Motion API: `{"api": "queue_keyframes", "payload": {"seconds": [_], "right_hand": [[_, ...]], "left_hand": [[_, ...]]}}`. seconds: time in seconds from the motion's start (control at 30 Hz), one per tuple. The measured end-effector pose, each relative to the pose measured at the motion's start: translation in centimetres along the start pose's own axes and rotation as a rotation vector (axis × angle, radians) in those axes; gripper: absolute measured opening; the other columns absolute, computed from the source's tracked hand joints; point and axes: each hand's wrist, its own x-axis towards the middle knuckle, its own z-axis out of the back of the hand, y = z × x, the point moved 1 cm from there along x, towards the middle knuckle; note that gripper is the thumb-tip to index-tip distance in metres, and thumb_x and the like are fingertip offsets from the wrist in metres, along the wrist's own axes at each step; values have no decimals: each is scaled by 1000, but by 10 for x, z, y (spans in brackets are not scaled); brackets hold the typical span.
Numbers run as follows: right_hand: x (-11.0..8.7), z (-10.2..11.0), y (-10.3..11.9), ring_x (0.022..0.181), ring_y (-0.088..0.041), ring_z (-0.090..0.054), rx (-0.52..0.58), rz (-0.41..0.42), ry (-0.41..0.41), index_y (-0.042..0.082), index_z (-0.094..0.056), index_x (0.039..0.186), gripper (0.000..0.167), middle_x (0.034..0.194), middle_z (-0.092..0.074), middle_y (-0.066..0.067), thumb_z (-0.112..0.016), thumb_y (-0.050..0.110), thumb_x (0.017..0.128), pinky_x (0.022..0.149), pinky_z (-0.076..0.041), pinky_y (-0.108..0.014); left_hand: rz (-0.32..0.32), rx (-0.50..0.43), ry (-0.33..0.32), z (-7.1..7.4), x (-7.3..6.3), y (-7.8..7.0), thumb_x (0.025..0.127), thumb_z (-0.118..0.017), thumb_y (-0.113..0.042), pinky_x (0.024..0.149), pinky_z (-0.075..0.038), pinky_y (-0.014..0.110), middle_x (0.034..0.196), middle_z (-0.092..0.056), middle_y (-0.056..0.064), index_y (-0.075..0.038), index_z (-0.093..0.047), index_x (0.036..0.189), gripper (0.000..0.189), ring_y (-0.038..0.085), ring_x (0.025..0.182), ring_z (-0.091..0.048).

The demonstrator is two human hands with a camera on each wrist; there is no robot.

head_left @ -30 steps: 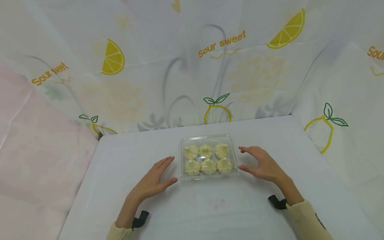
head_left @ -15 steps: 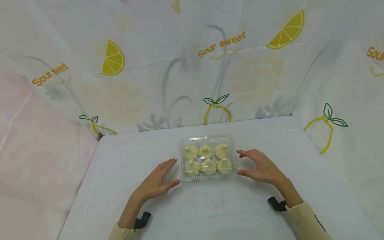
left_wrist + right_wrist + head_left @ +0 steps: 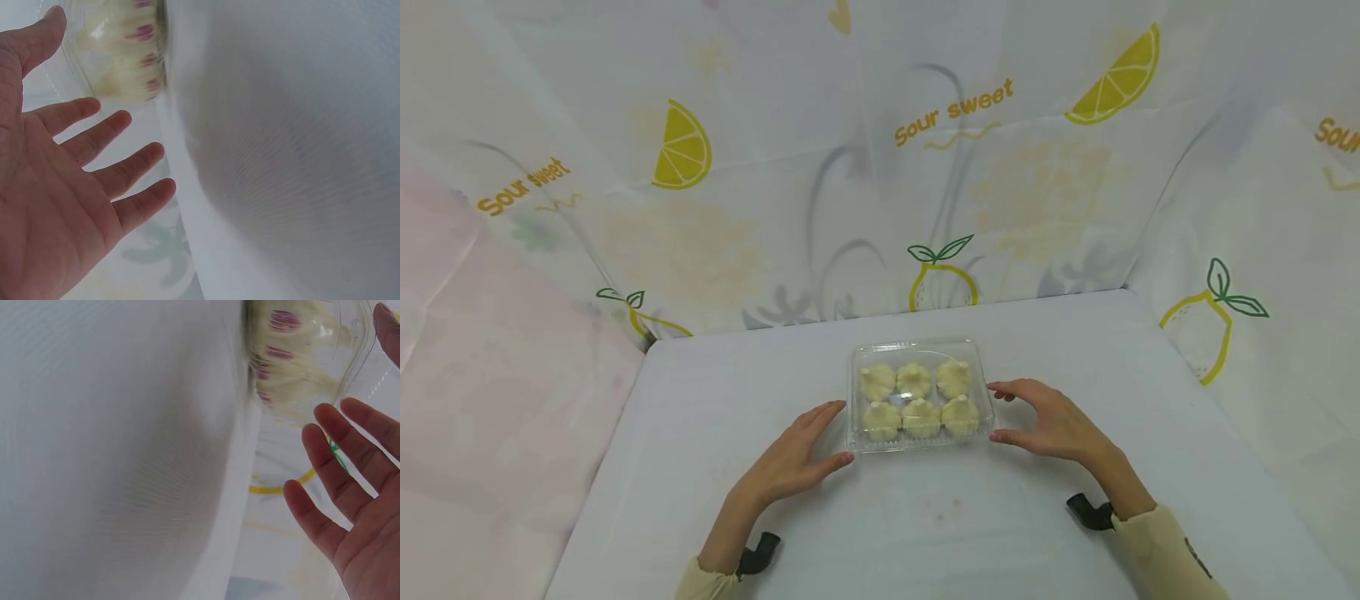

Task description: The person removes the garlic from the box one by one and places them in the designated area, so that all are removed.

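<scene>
A clear plastic clamshell box [image 3: 865,354] lies on the white table, its lid down. Inside sit several pale yellow garlic bulbs [image 3: 920,418] in two rows. The wrist views show purple patches low on their sides. At the box's left side is my left hand [image 3: 790,457], its fingers spread and thumb near the front left corner. My right hand [image 3: 1054,421] is at the opposite side, fingers and thumb apart, fingertips close to the rim. Neither hand grips the box; whether the fingertips touch it I cannot tell.
The white cloth-covered table [image 3: 925,533] extends around the box. Behind it hangs a curtain [image 3: 880,192] printed with lemons and lettering. A black curved piece [image 3: 760,553] is on the left wrist and a similar black piece [image 3: 1089,512] on the right.
Both hands have moved inward toward the box, the left one to the right, the right one to the left and slightly nearer me. The box has hardly moved.
</scene>
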Motion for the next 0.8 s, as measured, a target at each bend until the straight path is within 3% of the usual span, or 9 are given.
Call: {"api": "queue_keyframes", "payload": {"seconds": [0.53,0.8], "right_hand": [[0,-3,1,98,-18,-62,125,-21,34,2,-58,133,68,111,-66,-4,-87,26,76,86,-50,-49],[1,-2,2,97,-18,-63,135,-13,35,1,-59,131,67,111,-66,-3,-88,24,75,85,-52,-48]], "left_hand": [[-3,-37,-20,-4,2,-3,90,-63,-57,106,-36,54,150,-42,9,-15,-38,151,78,31,138,-39],[-22,-263,17,-5,3,-2,90,-70,-45,103,-39,53,149,-43,7,-13,-35,150,76,31,132,-46]]}}
